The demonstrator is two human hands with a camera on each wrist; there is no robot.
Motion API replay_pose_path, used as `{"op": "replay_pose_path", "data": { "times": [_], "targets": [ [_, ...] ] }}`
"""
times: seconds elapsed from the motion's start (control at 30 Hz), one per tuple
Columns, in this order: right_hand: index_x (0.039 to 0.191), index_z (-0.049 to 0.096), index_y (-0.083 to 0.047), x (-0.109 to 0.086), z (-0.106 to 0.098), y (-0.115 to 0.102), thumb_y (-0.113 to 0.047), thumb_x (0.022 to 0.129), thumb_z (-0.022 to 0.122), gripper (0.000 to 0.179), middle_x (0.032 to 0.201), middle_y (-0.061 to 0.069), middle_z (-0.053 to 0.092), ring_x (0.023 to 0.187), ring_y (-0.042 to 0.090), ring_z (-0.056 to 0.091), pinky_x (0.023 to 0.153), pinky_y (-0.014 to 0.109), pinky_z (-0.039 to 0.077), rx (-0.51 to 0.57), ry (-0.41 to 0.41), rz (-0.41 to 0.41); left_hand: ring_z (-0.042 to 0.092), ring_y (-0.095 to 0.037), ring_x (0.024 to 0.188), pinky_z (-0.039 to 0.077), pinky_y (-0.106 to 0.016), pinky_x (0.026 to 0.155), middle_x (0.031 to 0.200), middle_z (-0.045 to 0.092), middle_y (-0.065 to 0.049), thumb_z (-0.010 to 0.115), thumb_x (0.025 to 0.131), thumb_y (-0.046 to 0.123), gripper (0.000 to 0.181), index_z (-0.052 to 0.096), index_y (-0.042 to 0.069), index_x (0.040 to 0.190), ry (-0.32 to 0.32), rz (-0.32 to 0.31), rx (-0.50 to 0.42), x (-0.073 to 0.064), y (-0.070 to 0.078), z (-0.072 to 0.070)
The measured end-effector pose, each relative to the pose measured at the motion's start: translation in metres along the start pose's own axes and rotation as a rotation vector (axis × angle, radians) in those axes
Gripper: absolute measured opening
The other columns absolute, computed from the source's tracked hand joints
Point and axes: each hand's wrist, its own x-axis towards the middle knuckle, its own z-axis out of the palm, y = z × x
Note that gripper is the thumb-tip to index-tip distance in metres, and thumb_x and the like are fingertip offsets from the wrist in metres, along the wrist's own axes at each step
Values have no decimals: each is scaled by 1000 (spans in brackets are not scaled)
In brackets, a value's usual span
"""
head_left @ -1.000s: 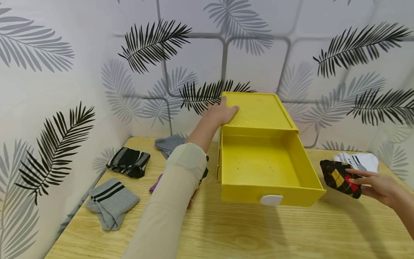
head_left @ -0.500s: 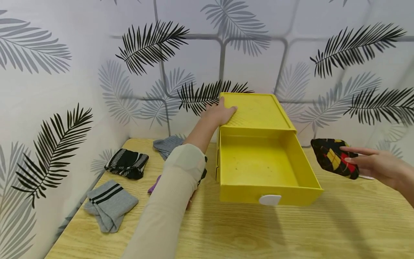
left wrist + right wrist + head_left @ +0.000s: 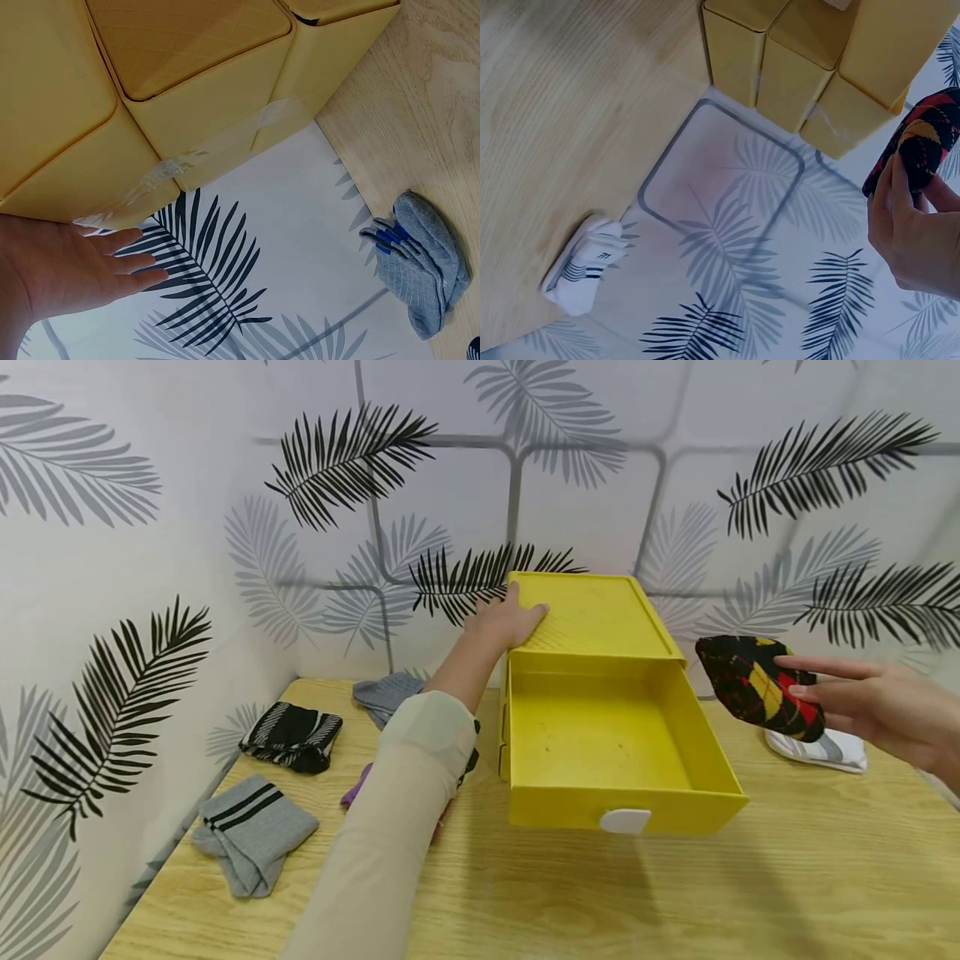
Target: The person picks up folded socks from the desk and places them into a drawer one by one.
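Observation:
A yellow drawer unit [image 3: 600, 610] stands on the table with its top drawer [image 3: 607, 735] pulled out and nothing inside. My left hand [image 3: 501, 620] rests at the left edge of the unit's top, thumb lying on it; in the left wrist view the fingers look straight. To the right, my right hand [image 3: 885, 702] pinches a folded argyle sock [image 3: 761, 687] in black, red and yellow between thumb and fingers. It hangs in the air right of the drawer. Below and behind it lies a folded white sock [image 3: 821, 748] with dark stripes in the right wrist view.
On the left of the table lie a grey striped sock [image 3: 258, 835], a black-and-white sock [image 3: 292, 737] and a blue-grey sock [image 3: 386, 697]. A purple item [image 3: 356, 787] and something dark are partly hidden by the left sleeve. A patterned curtain [image 3: 337, 610] borders the back and left.
My right hand has lifted the argyle sock from beside the white sock, up and left towards the drawer unit. My left hand stays on the unit's top.

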Motion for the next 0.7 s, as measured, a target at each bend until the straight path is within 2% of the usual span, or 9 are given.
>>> {"op": "replay_pose_path", "data": {
  "times": [0.07,0.17,0.33,0.4,0.5,0.53,0.7],
  "targets": [
    [101,69,-33,-3,8,-6,2,94,47,42,112,-9,44,88,9,60,73,23,51,31,-17,-21,-3,-31,137,4,-51,107,152,12,-10,26,93,59,71,-3,25,149,0,0,1,0,0,0],
    [106,68,-29,-8,22,-13,4,95,45,42,125,-3,35,92,9,59,74,23,50,49,-51,-57,-3,-31,137,5,-51,107,152,11,-10,26,93,59,71,-2,25,149,1,1,1,-1,1,0],
    [111,67,-28,-10,46,-21,3,95,45,41,139,3,28,96,11,58,77,24,50,58,-108,-57,-3,-31,137,5,-51,107,152,12,-10,26,94,59,71,-2,25,149,-1,-3,-3,-1,2,0],
    [111,67,-26,-10,57,-24,3,94,46,40,148,10,17,96,11,58,78,25,50,65,-135,-51,-2,-31,137,5,-51,107,152,12,-10,27,94,58,71,-2,25,149,-1,-3,-6,-1,3,1],
    [112,67,-23,-9,74,-29,4,92,50,37,150,17,-1,96,12,58,80,27,49,74,-173,-35,-2,-31,137,5,-50,107,151,13,-10,27,94,58,71,-2,25,149,0,-3,-8,0,3,1],
    [112,67,-21,-9,80,-30,4,91,51,37,149,19,-1,96,12,58,81,28,49,83,-190,-31,-2,-31,137,5,-50,107,151,13,-10,27,94,58,71,-2,25,149,2,-3,-9,-1,3,1],
    [117,64,-18,-6,109,-33,0,91,54,34,142,16,19,93,13,58,80,29,49,46,-252,-14,-2,-31,137,5,-50,107,151,12,-10,27,94,58,71,-1,24,149,15,-2,-7,-2,2,0]
  ]
}}
